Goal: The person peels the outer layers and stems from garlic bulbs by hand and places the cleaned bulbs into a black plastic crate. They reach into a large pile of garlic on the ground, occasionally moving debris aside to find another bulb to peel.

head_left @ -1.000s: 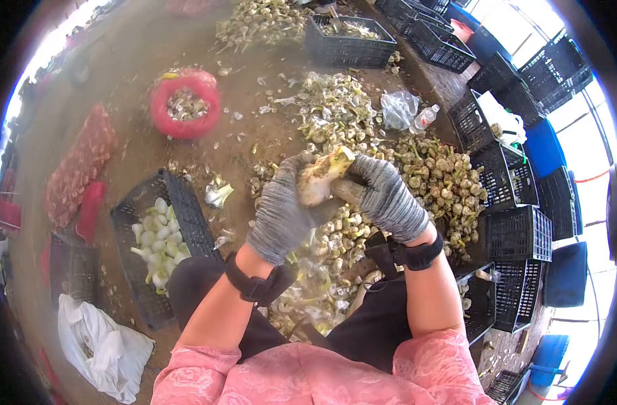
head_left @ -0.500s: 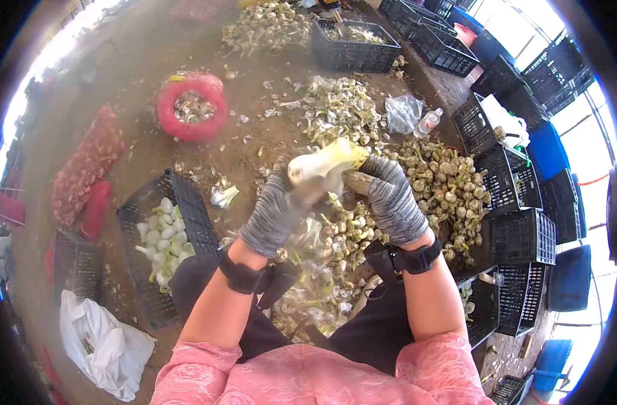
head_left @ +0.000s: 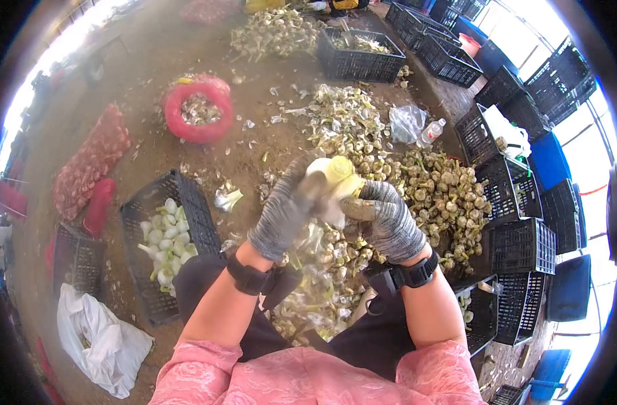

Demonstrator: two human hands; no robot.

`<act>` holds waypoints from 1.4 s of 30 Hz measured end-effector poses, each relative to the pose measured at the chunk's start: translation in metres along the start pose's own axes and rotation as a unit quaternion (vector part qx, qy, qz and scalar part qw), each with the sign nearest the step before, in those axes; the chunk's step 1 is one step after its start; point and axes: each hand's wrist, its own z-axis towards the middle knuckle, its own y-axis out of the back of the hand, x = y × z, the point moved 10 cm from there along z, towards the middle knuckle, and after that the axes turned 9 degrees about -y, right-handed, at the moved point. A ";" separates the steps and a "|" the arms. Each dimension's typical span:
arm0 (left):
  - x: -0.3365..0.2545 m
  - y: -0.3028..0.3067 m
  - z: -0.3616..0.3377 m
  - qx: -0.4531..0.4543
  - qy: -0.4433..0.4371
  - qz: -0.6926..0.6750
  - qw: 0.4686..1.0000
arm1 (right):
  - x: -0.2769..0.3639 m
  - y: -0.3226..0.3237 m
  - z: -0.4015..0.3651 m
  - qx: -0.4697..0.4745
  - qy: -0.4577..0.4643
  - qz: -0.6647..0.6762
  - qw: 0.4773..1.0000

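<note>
Brown dirt floor (head_left: 146, 61), stacked black plastic crates (head_left: 517, 196) at right, bright daylight along edges

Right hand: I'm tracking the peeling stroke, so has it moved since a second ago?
Yes. The right hand has dropped toward the person, farther from the plastic bottle, and now sits below the bulb.

- No legible text, numbers, brand marks or signs in the head view.
- Clear plastic bottle (head_left: 431, 132) on the ground: any print too small to read.
</note>
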 end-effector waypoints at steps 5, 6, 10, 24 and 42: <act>0.018 -0.008 -0.005 0.021 0.070 -0.103 0.992 | 0.009 0.002 -0.006 0.040 0.068 -0.029 0.996; 0.026 -0.010 -0.005 0.015 0.077 -0.195 0.978 | 0.001 0.001 -0.003 0.058 0.016 0.083 0.995; 0.032 -0.019 -0.005 0.014 0.109 -0.379 0.919 | -0.006 -0.001 -0.005 0.089 -0.033 0.261 0.961; 0.017 0.004 -0.003 -0.068 0.046 -0.116 0.990 | 0.018 0.009 0.003 0.091 0.163 0.135 0.973; 0.002 0.001 -0.013 0.006 0.018 -0.077 0.997 | -0.010 0.032 0.018 0.119 0.063 0.462 0.877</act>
